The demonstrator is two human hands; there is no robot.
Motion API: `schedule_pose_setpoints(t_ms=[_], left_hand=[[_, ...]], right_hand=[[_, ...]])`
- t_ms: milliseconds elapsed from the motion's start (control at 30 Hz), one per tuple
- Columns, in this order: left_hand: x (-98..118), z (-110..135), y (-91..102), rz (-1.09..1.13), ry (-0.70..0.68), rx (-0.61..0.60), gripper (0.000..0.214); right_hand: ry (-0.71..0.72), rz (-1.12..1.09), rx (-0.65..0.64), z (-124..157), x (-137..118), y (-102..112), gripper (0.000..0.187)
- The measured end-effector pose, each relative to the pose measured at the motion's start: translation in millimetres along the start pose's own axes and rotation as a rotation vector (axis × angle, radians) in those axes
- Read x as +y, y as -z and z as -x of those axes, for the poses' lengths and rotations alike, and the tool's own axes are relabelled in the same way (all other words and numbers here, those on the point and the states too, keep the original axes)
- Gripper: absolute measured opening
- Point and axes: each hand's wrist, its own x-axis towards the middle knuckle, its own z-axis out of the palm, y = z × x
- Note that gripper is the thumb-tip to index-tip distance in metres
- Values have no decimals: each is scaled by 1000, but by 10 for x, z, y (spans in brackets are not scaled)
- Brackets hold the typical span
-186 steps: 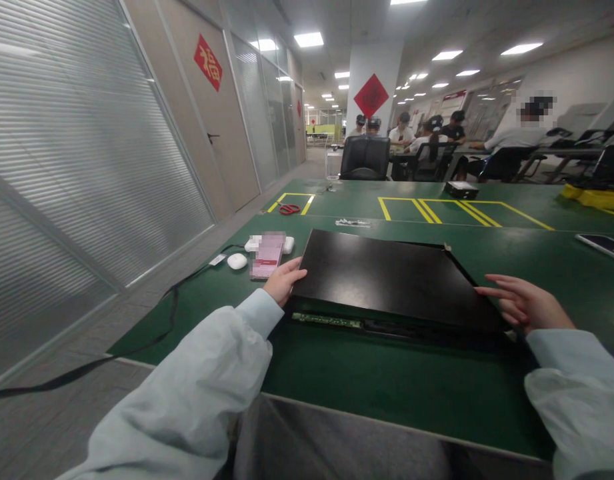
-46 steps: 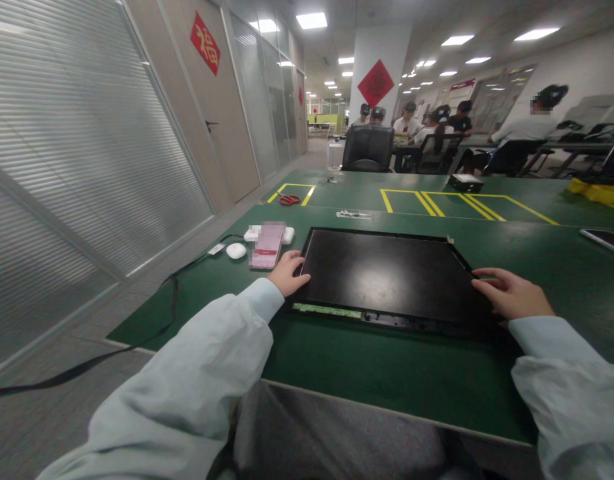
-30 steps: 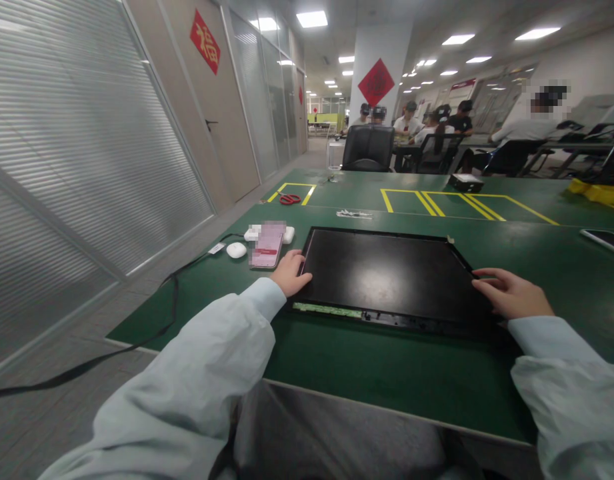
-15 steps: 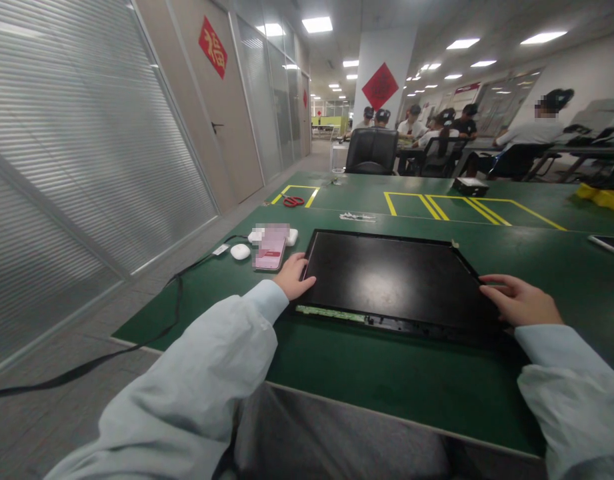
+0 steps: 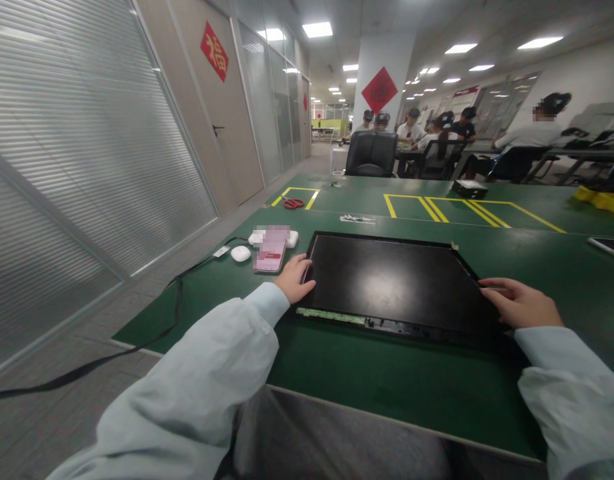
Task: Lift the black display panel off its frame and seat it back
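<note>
A black flat display panel (image 5: 391, 280) lies face up on the green table (image 5: 367, 373). Along its near edge runs a green circuit strip (image 5: 331, 315), and a small pale tab sticks up at its far right corner. My left hand (image 5: 293, 279) grips the panel's left edge, thumb on top and fingers along the side. At the right edge, my right hand (image 5: 524, 303) holds the panel between thumb and fingers; the fingertips are partly hidden.
Left of the panel are a phone (image 5: 271, 250), a white rounded case (image 5: 241, 253) and a black strap (image 5: 179, 300). Farther back lie red-handled scissors (image 5: 293, 203), a small clear packet (image 5: 357, 219) and a black box (image 5: 469, 189). Another phone (image 5: 608, 247) is far right. Several people sit beyond.
Almost nothing differs. The view has shifted very slightly, while both hands keep the same places on the panel's edges.
</note>
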Motion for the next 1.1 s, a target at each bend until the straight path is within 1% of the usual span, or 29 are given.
schedule_pose_setpoints(t_ms=[67,133,200,267,367,500,600,767,933,1100], left_hand=[[-10,-3,-6,12,2,11,59],[-13,-2,-12,15,4,17,60],[-8,3,-12,-1,15,19,61],[8,9,-4,-39,37,22,62],[44,11,22,-88,68,17,64],[89,-4,59,-73,66,-13,63],[110,-12,71,-59,82,0,59],[123,-7,71,-53,106,7,55],[88,-12,65,-28,106,12,56],[28,-30,67,20,114,45,60]], right_hand=[[32,-11,12,-18,42,-15,57],[57,-18,51,-30,78,-34,56],[40,-20,57,-41,96,-40,55],[-2,-20,21,-53,98,-27,53],[-35,-16,-18,-61,81,5,52],[-22,-34,2,-33,38,16,54],[-9,-88,16,1,-12,7,49],[-40,-146,53,62,-71,-2,45],[27,-141,62,72,-23,47,53],[-51,-47,140,1,53,67,46]])
